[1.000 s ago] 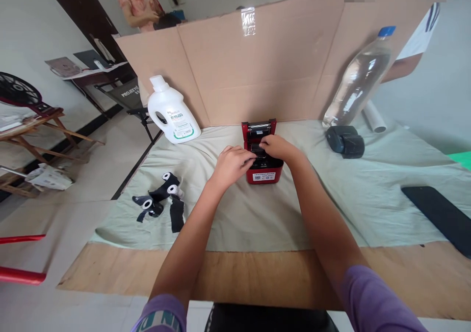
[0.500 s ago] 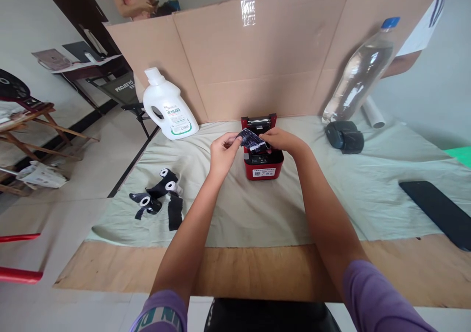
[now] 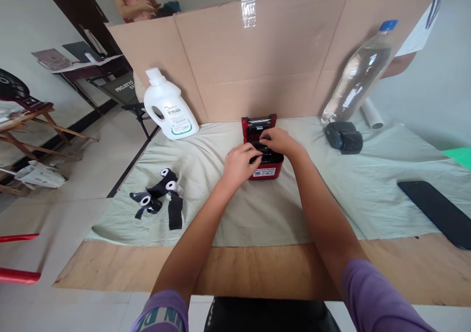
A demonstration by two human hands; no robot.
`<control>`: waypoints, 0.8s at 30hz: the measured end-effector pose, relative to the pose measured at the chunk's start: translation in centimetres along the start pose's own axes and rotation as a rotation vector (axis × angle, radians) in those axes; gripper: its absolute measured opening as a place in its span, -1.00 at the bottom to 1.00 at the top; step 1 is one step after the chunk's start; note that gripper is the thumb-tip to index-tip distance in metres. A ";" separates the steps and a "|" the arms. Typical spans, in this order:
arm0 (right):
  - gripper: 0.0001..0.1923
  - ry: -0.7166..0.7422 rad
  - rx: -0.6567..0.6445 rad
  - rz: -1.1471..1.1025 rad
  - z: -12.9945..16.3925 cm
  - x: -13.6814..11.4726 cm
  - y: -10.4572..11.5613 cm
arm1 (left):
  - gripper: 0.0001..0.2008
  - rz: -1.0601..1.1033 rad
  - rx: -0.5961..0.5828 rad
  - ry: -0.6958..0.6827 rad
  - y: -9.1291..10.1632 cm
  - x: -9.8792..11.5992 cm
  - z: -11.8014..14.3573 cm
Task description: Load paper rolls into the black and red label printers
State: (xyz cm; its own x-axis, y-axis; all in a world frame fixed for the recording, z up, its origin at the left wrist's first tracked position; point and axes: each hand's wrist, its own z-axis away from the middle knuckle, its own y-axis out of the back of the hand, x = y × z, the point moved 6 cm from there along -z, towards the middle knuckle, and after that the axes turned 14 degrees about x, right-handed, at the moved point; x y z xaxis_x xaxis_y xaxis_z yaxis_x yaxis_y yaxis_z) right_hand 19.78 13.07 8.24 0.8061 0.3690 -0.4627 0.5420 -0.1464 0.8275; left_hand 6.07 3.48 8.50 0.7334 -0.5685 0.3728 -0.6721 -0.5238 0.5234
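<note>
Both hands are down on the small red printer [image 3: 265, 171], which sits on the pale green cloth [image 3: 331, 209] right in front of the cardboard screen [image 3: 257, 71]. The left hand [image 3: 240, 164] rests against the printer's near left corner, fingers curled in toward the open top. The right hand [image 3: 278, 141] lies across the top, fingers bent over something dark in the paper bay; from here I can't tell whether either hand is actually gripping it or only pressing on it. The printer's lid stands up behind the right hand's knuckles.

Off to the left of the left hand lie several dark paper rolls [image 3: 160, 194], partly unwound, and beyond them a white detergent bottle [image 3: 169, 107]. To the right of the right hand sits a black device [image 3: 344, 136] with a clear plastic bottle [image 3: 358, 74] leaning behind it. A black phone [image 3: 434, 211] lies well apart, far right.
</note>
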 end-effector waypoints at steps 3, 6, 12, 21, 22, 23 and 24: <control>-0.77 0.039 0.018 0.038 -0.4 0.3 -1.0 | -0.81 -0.082 -0.060 -0.078 -0.6 0.3 0.3; -0.77 0.024 0.057 0.013 -0.6 0.6 -1.4 | -0.80 -0.094 -0.103 -0.079 -0.7 0.2 0.1; -0.70 -0.103 0.026 -0.170 -0.4 1.1 0.7 | -0.78 -0.105 -0.133 -0.041 -0.8 0.2 0.0; -0.69 -0.193 0.550 -0.638 -1.7 3.5 2.8 | -0.75 -0.225 -0.144 -0.129 -0.8 1.0 0.2; -0.72 -0.213 0.553 -0.693 -1.7 3.8 2.4 | -0.75 -0.240 -0.144 -0.142 -0.7 1.1 0.2; -0.75 -0.250 0.551 -0.740 -1.6 4.0 2.0 | -0.76 -0.252 -0.143 -0.157 -0.6 1.2 0.2; -0.78 -0.294 0.543 -0.787 -1.4 4.3 1.6 | -0.76 -0.261 -0.139 -0.172 -0.5 1.4 0.2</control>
State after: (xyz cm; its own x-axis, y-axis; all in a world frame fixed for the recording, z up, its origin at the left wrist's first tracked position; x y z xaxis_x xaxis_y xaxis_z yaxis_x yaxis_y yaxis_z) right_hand 23.80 15.74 8.00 0.1583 0.3102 -0.9374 0.9227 -0.3845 0.0286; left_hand 7.43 2.86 8.63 0.8426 -0.5319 0.0839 -0.4353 -0.5811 0.6877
